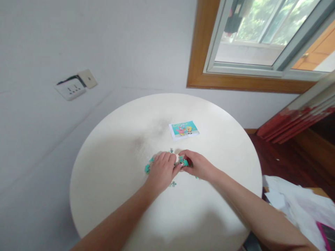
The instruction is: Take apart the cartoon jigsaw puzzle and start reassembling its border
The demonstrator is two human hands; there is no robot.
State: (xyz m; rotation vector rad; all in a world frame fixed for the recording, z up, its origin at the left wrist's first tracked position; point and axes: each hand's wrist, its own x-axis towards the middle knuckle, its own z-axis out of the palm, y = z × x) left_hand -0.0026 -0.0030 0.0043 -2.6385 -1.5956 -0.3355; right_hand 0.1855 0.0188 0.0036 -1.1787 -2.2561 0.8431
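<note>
A round white counter (pixel 104 153) spreads beneath the fingers (pixel 164 157). Beyond them, leftward, a socket (pixel 72 90) sits on the wall (pixel 117 42); rightward, a wood-framed window (pixel 258 48). Well right of them: a red-hemmed curtain (pixel 290 118), white papers (pixel 300 205).

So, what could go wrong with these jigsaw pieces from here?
The left hand covers part of the teal jigsaw pieces, so pressing might shift some out of sight beneath it. A loose piece lies on the near side, between the arms; a wrist could sweep it aside. Another small piece sits just beyond the hands and might get nudged away.
</note>
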